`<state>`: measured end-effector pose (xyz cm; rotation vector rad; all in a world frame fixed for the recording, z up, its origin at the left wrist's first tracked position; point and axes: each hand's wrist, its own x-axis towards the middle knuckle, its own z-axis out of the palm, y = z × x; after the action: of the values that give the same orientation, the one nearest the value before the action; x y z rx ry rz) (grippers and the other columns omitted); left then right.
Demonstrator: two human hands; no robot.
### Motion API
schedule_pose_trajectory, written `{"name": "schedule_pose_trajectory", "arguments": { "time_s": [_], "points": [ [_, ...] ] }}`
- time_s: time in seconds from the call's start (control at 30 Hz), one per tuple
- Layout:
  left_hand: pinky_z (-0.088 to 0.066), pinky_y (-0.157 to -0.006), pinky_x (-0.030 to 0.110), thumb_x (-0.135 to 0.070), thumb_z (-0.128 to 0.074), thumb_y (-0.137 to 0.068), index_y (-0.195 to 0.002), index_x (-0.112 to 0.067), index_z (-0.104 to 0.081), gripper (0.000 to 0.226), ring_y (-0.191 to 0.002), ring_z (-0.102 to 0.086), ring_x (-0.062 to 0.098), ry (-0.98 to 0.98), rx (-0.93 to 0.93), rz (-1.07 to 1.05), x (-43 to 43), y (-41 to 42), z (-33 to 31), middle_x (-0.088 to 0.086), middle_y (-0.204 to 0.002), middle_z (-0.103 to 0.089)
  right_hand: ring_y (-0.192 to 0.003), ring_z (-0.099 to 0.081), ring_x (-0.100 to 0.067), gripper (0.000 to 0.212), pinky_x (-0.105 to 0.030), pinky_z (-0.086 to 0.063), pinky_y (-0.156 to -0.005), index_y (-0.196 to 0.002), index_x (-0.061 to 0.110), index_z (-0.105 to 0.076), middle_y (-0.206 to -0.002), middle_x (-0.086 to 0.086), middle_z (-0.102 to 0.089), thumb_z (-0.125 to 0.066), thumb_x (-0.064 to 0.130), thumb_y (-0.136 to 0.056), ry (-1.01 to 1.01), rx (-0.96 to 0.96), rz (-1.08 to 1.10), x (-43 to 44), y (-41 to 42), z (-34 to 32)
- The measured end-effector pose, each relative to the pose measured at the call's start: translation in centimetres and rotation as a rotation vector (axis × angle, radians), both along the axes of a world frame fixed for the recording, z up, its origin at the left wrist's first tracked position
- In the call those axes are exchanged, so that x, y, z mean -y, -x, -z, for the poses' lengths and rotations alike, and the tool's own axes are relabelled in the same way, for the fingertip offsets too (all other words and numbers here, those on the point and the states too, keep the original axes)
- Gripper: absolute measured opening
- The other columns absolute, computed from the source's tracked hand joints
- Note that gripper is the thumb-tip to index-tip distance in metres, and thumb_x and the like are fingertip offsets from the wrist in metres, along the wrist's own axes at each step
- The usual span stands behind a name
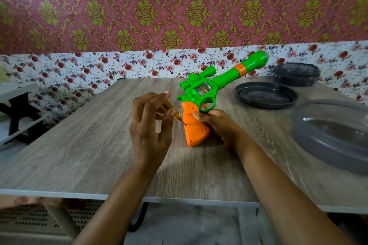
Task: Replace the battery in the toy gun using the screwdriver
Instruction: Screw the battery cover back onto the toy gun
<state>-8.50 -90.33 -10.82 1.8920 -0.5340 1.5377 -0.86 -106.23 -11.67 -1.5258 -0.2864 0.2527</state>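
Left hand (148, 125): pinching yellow screwdriver (169, 110), tip at orange grip.
Right hand (215, 123): gripping toy gun (201, 93), butt on wooden table (79, 145).

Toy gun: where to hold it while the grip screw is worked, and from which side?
Take the toy gun by its orange grip from the right, as the right hand does. It stands on its butt on the table, barrel angled up, and the screw face looks left toward the screwdriver in the left hand; a right-side hold likely braces the push and leaves that face clear.
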Motion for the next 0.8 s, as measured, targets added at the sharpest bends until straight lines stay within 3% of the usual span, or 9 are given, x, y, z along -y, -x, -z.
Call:
{"name": "schedule_pose_trajectory", "arguments": {
  "time_s": [0.17,0.33,0.43,0.53,0.67,0.8],
  "points": [
    [-0.042,-0.073,0.011,-0.006,-0.044,-0.093,-0.129,-0.014,-0.039,0.037,-0.085,-0.055,0.009,0.021,-0.074,-0.042,-0.01,-0.18,0.19,0.014,-0.117,-0.058,-0.093,-0.064,-0.021,0.019,-0.034,-0.053,-0.083,-0.105,0.014,-0.062,-0.106,-0.01,-0.067,-0.06,0.021,-0.087,0.017,0.007,0.012,-0.04,-0.07,0.03],
    [-0.042,-0.075,0.005,-0.016,-0.048,-0.093,-0.129,-0.013,-0.045,0.036,-0.086,-0.051,-0.002,0.002,-0.089,-0.013,0.07,-0.04,0.12,0.008,-0.12,-0.05,-0.086,-0.064,-0.014,0.014,-0.028,-0.053,-0.077,-0.101,0.018,-0.061,-0.097,-0.003,-0.067,-0.06,0.022,-0.087,0.013,0.012,0.007,0.0,-0.08,-0.04],
    [-0.045,-0.07,0.008,-0.014,-0.056,-0.089,-0.121,-0.017,-0.046,0.033,-0.083,-0.051,-0.004,-0.003,-0.079,0.043,0.11,-0.05,0.09,0.006,-0.11,-0.047,-0.086,-0.065,-0.014,0.013,-0.026,-0.055,-0.073,-0.099,0.017,-0.062,-0.099,-0.004,-0.067,-0.061,0.022,-0.087,0.012,0.001,0.005,-0.08,-0.19,0.04],
    [-0.047,-0.069,0.011,-0.012,-0.055,-0.089,-0.116,-0.017,-0.043,0.03,-0.08,-0.055,0.007,0.014,-0.072,0.056,0.13,-0.13,0.12,0.013,-0.098,-0.055,-0.087,-0.065,-0.014,0.016,-0.025,-0.055,-0.073,-0.102,0.017,-0.062,-0.099,-0.003,-0.068,-0.061,0.022,-0.087,0.003,-0.002,0.005,-0.11,-0.2,0.03],
    [-0.049,-0.071,0.016,-0.014,-0.051,-0.091,-0.124,-0.017,-0.035,0.037,-0.082,-0.061,0.008,0.04,-0.096,0.064,0.35,-0.02,0.06,0.0,-0.106,-0.057,-0.085,-0.064,-0.014,0.018,-0.026,-0.054,-0.075,-0.104,0.016,-0.061,-0.103,-0.007,-0.066,-0.06,0.021,-0.087,0.011,0.001,0.006,-0.08,-0.17,-0.02],
    [-0.053,-0.075,0.019,-0.013,-0.051,-0.091,-0.127,-0.018,-0.042,0.038,-0.092,-0.057,-0.002,0.022,-0.097,0.069,0.25,0.03,-0.02,0.001,-0.115,-0.055,-0.086,-0.063,-0.015,0.019,-0.026,-0.053,-0.075,-0.106,0.015,-0.06,-0.103,-0.008,-0.066,-0.06,0.021,-0.088,0.025,0.005,0.016,-0.07,-0.11,-0.1]
  ]
}}
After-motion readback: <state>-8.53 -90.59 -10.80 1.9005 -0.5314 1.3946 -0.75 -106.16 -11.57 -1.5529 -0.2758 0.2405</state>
